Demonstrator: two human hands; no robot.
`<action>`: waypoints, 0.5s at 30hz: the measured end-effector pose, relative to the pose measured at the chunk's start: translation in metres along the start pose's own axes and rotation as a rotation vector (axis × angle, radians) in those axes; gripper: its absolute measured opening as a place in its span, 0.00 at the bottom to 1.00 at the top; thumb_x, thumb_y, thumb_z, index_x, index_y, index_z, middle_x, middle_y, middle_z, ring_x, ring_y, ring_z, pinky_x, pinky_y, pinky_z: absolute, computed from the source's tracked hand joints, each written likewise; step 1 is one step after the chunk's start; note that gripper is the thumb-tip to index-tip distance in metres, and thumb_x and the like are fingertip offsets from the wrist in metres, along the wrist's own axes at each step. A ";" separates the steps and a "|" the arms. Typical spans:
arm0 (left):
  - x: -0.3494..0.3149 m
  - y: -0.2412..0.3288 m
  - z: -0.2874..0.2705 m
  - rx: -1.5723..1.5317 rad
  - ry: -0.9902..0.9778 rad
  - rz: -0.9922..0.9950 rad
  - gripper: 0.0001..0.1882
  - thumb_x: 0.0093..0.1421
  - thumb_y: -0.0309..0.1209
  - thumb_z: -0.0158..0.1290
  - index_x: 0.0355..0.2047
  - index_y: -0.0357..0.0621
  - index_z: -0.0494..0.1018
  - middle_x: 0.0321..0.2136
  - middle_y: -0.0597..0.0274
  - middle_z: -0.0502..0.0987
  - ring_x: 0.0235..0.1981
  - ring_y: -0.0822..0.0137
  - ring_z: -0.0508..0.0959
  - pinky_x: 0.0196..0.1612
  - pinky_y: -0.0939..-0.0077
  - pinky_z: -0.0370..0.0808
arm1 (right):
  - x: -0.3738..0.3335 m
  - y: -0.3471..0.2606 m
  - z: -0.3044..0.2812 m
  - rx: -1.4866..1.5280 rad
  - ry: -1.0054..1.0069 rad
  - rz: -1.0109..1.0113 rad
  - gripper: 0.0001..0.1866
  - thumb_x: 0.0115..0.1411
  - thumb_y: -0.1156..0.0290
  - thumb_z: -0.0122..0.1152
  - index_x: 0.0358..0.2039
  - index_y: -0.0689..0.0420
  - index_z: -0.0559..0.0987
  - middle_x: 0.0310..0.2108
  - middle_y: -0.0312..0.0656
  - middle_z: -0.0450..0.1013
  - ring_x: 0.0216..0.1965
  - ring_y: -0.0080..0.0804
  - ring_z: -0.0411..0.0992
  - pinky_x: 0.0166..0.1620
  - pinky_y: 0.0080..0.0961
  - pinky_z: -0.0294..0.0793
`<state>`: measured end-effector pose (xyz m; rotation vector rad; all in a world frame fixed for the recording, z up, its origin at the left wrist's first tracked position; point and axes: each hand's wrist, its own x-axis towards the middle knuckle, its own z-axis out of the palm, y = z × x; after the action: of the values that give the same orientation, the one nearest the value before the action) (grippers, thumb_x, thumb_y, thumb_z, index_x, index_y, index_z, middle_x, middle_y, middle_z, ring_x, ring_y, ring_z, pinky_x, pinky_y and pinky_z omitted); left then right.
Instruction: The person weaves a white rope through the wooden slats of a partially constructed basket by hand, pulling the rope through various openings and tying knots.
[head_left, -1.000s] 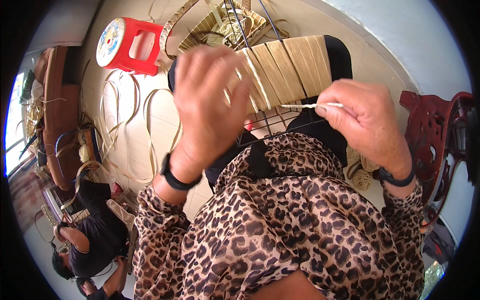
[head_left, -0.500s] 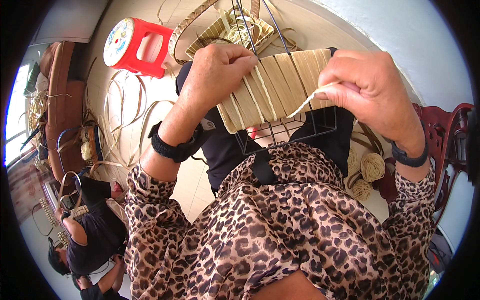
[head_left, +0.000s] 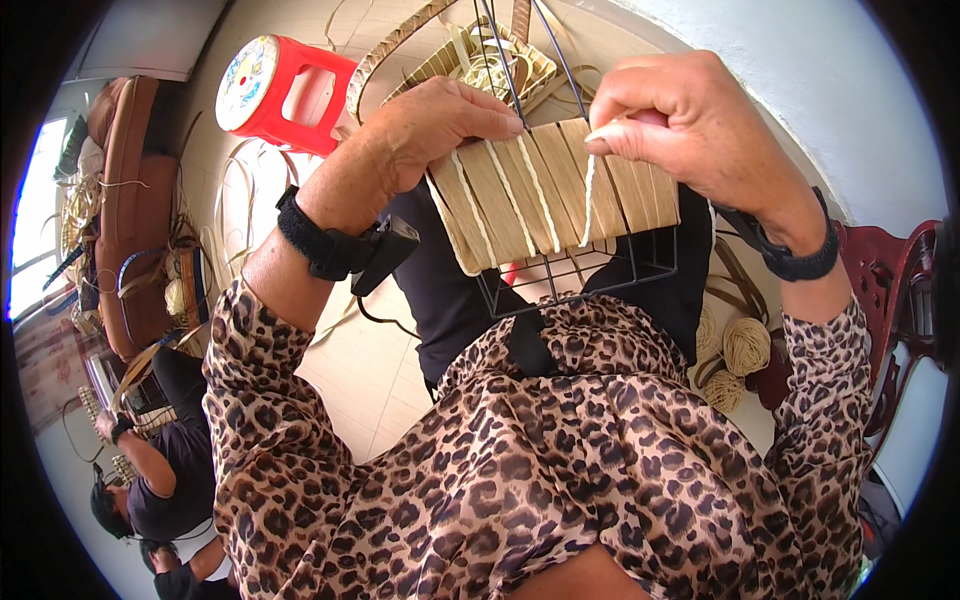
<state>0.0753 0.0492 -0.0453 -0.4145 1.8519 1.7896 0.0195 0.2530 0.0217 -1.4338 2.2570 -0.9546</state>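
A black wire frame (head_left: 578, 299) rests across my lap, its near side wrapped in flat tan straw strips (head_left: 565, 175). Cream cords cross the strips in several slanting lines. At the upper edge of the wrapped side, my left hand (head_left: 435, 130) is closed, thumb and fingers pinching that edge. My right hand (head_left: 675, 115) is raised over the right part of the panel. Between its thumb and forefinger is a twisted cream cord (head_left: 589, 200), stretched down to the panel's lower edge. The cord's path behind the panel is hidden.
A red plastic stool (head_left: 312, 95) lies tipped at the far left. Beyond the frame is a handled basket (head_left: 425, 72) with straw strips. Balls of cord (head_left: 745, 347) lie beside a carved red wooden chair (head_left: 893, 300) on the right. Another person (head_left: 172, 505) works at the lower left.
My right hand has moved left and up, drawing the cord from a slant to nearly upright against the panel. My left hand stays at the upper edge, its wrist shifted slightly left.
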 end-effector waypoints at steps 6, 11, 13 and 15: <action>-0.003 -0.001 0.005 -0.028 0.052 0.019 0.10 0.49 0.26 0.55 0.31 0.34 0.76 0.26 0.59 0.77 0.26 0.72 0.77 0.35 0.82 0.75 | 0.011 0.014 0.005 0.070 -0.050 -0.032 0.06 0.49 0.74 0.60 0.21 0.62 0.73 0.14 0.32 0.65 0.17 0.17 0.58 0.22 0.17 0.57; -0.006 0.002 0.011 -0.026 0.077 0.079 0.10 0.46 0.25 0.54 0.29 0.33 0.76 0.25 0.58 0.77 0.24 0.72 0.77 0.32 0.82 0.75 | 0.016 0.027 -0.001 0.109 -0.186 0.036 0.05 0.51 0.73 0.59 0.23 0.61 0.74 0.16 0.31 0.66 0.18 0.16 0.60 0.22 0.17 0.58; -0.007 0.002 0.012 -0.025 0.089 0.075 0.09 0.46 0.25 0.54 0.29 0.33 0.76 0.25 0.58 0.77 0.24 0.72 0.77 0.31 0.82 0.75 | 0.017 0.031 0.011 0.376 -0.236 0.098 0.09 0.48 0.67 0.63 0.20 0.60 0.76 0.13 0.34 0.67 0.16 0.18 0.60 0.20 0.20 0.59; -0.010 0.002 0.013 -0.020 0.099 0.076 0.09 0.46 0.25 0.54 0.28 0.33 0.76 0.24 0.59 0.77 0.24 0.72 0.77 0.31 0.83 0.75 | 0.024 0.039 0.020 0.370 -0.213 0.106 0.09 0.48 0.68 0.63 0.20 0.61 0.75 0.13 0.35 0.66 0.16 0.18 0.60 0.20 0.20 0.59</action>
<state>0.0838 0.0614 -0.0378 -0.4534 1.9420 1.8704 -0.0067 0.2357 -0.0171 -1.1800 1.8648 -1.0623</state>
